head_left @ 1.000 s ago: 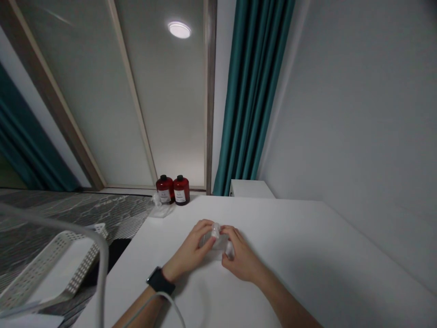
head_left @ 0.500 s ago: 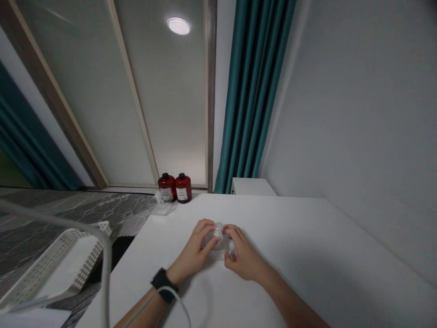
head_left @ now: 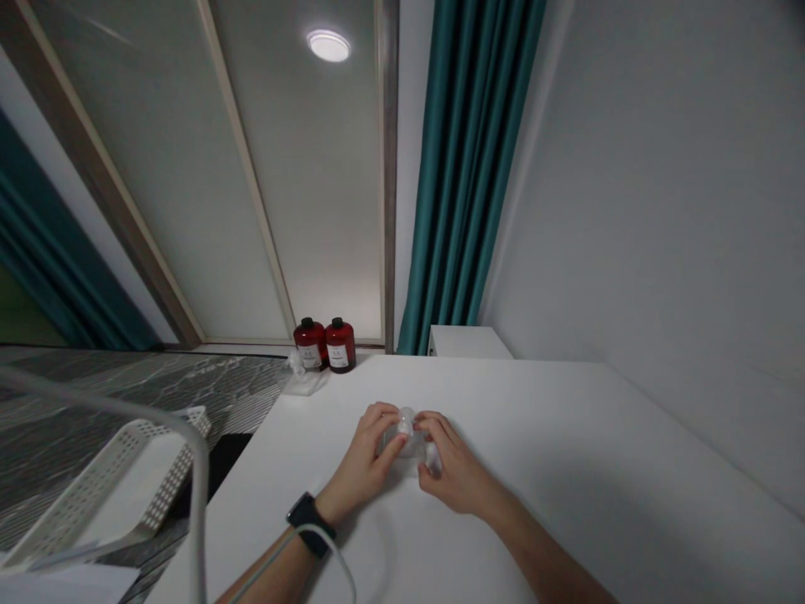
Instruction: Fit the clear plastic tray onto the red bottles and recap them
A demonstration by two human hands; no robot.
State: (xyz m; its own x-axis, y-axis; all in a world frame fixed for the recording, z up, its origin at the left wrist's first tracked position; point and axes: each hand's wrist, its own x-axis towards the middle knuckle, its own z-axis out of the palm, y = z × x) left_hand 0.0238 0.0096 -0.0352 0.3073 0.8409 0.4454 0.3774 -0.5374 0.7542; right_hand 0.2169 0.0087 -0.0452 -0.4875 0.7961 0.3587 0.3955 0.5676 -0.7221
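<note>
Between my two hands, on the white table (head_left: pixel 496 457), is a small clear, shiny object (head_left: pixel 406 422) with a rounded top, above a flat see-through piece (head_left: pixel 406 453). My left hand (head_left: pixel 368 453), with a dark watch on its wrist, pinches the rounded part from the left between thumb and fingers. My right hand (head_left: pixel 456 470) curls in from the right, its fingertips at the same part and its thumb lower, by the near edge of the flat piece. The fingers partly hide the object, so its exact kind is unclear.
Two red bottles (head_left: pixel 340 346) with black caps stand at the table's far left corner. Beside them sits a clear object on a flat base (head_left: pixel 303 383). A white perforated basket (head_left: pixel 104 486) is at the left, and a pale cable (head_left: pixel 198 478) crosses the near left.
The whole view has shifted slightly, with the hands and table a little further right. Both hands keep nearly the same hold on the clear object.
</note>
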